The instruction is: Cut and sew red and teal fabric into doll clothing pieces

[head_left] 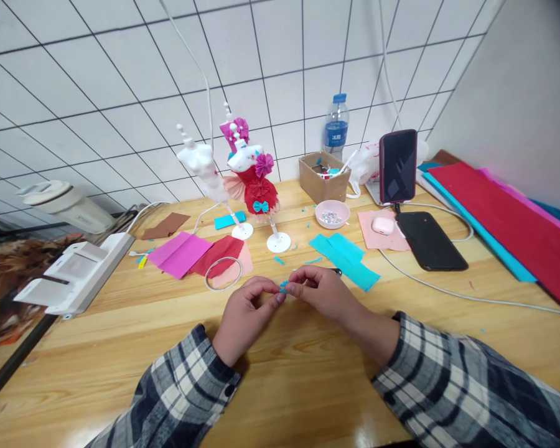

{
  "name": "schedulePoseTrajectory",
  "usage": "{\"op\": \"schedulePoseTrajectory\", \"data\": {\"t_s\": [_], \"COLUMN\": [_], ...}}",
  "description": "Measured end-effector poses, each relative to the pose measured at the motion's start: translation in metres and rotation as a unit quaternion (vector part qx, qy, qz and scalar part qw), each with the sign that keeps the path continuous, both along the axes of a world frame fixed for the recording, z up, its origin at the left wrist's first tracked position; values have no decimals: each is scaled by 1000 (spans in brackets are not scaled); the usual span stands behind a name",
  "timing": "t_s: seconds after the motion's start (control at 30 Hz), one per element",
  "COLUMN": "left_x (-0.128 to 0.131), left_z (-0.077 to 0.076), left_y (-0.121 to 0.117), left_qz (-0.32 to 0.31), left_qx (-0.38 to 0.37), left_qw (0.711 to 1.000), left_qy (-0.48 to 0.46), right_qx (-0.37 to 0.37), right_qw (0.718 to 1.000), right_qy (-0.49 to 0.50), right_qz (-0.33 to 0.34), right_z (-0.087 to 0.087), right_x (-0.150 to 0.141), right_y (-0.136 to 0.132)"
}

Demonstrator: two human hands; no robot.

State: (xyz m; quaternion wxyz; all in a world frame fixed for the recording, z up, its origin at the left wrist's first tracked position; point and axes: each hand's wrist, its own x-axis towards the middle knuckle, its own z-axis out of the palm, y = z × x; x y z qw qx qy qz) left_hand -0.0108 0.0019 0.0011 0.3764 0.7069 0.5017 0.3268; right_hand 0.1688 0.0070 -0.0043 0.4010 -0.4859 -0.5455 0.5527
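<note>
Between my two hands, over the front of the wooden table, is a small folded piece of blue crepe paper. My left hand pinches its left side between thumb and finger. On the other side my right hand pinches it too, with a dark-tipped tool showing just behind that hand. Blue paper strips lie beyond my right hand. A silvery ring rests over red and pink paper near my left hand. Behind them stands a small mannequin in a red paper dress with a blue bow.
A bare white mannequin stands at the back. A pink bowl of gems, a cardboard box and a water bottle are near the wall. Phones and a cable lie right; a power strip sits left.
</note>
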Motion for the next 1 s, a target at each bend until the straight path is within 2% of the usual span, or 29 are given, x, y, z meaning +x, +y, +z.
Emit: {"op": "schedulePoseTrajectory", "data": {"t_s": [0.43, 0.73, 0.83, 0.9, 1.0], "left_x": [0, 4, 1, -6, -22], "left_z": [12, 14, 15, 18, 24], "left_y": [-3, -5, -3, -1, 2], "left_qz": [-2, 19, 16, 9, -26], "left_qx": [-5, 72, 140, 234, 391], "left_qw": [1000, 997, 989, 967, 902], "left_qy": [-6, -2, 43, 100, 181], "right_qx": [-13, 26, 19, 49, 199], "right_qw": [999, 999, 999, 998, 976], "right_qy": [-34, -18, -20, -31, -83], "right_qz": [25, 30, 37, 37, 40], "right_z": [4, 3, 5, 6, 9], "right_x": [3, -6, -5, -1, 7], "right_y": [-1, -11, -11, -10, -10]}}
